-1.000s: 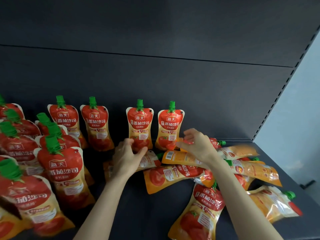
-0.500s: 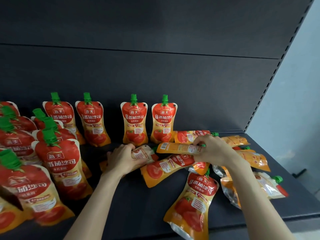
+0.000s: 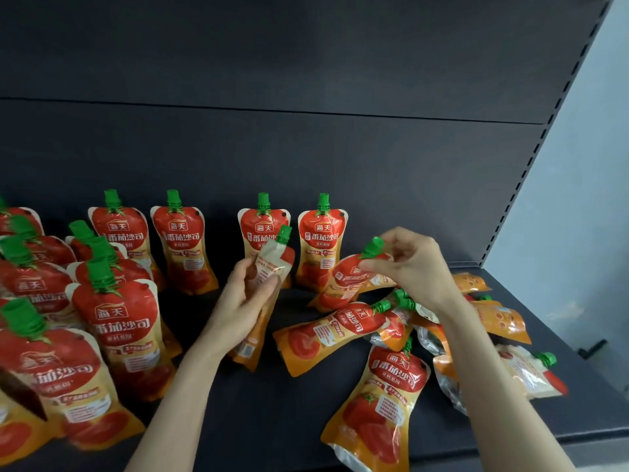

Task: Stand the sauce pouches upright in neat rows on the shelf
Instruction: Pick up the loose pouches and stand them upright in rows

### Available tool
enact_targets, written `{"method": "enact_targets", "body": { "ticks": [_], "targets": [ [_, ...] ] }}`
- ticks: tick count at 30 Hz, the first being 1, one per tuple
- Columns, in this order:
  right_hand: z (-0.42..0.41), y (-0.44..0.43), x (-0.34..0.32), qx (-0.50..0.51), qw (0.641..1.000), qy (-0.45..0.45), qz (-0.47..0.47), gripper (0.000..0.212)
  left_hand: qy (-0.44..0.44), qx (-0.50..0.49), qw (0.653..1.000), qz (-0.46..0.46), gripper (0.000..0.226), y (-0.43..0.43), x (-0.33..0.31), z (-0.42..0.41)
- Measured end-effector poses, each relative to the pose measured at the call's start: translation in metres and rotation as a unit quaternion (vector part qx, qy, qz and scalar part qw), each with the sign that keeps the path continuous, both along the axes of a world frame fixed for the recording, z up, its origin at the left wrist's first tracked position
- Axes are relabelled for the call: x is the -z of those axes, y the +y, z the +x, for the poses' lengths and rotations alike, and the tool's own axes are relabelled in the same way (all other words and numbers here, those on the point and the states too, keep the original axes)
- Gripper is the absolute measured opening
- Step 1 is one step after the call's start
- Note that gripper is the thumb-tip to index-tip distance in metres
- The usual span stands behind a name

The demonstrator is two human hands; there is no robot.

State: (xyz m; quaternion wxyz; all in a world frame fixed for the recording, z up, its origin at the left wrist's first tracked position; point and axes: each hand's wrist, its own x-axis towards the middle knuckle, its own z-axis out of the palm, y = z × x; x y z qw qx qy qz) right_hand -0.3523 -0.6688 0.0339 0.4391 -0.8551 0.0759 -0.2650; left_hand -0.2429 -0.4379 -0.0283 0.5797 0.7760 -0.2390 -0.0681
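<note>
The left hand (image 3: 243, 301) has its grip wrapped round the middle of a sauce pouch (image 3: 269, 267). The thumb lies across the pale printed back that faces the camera, and the pouch's green top points up and a little away. Its lower end hangs below the wrist, and from this angle it is hard to tell whether it touches the shelf (image 3: 258, 420). The right hand (image 3: 412, 264) pinches a second pouch (image 3: 343, 281) in a fingertip grip just under its green cap (image 3: 372, 247). That pouch leans toward the left hand with its red front showing and its base down among the lying ones. Just behind both grips, two upright pouches (image 3: 320, 247) stand side by side against the dark back panel (image 3: 306, 158). Farther out beyond the left hand, another upright pair (image 3: 180, 240) stands in the same back row. Outward again on that side, rows of standing pouches (image 3: 119, 328) run toward the camera. Below the right hand a flat pouch (image 3: 333, 332) lies with its cap toward that wrist, and a front pouch (image 3: 384, 403) lies nearer the shelf's edge. A loose heap of pouches (image 3: 500, 318) lies under and beyond the right forearm.
</note>
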Motion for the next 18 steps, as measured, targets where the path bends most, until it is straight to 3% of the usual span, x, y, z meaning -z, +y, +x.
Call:
{"method": "enact_targets", "body": {
  "ticks": [4, 9, 15, 18],
  "targets": [
    [0.028, 0.018, 0.007, -0.024, 0.998, -0.031, 0.053, 0.017, 0.080, 0.050, 0.991, -0.098, 0.039, -0.009, -0.009, -0.001],
    [0.055, 0.036, 0.014, -0.025, 0.990, -0.044, 0.134, 0.011, 0.063, 0.070, 0.994, -0.047, 0.092, -0.013, -0.010, 0.009],
    [0.059, 0.042, 0.029, -0.058, 0.987, -0.018, 0.148, 0.030, 0.018, 0.048, 0.994, -0.101, 0.050, -0.006, -0.009, 0.007],
    [0.060, 0.041, 0.032, -0.055, 0.981, -0.028, 0.182, 0.027, 0.020, 0.038, 0.992, -0.119, 0.046, 0.001, -0.009, 0.011]
  ]
}}
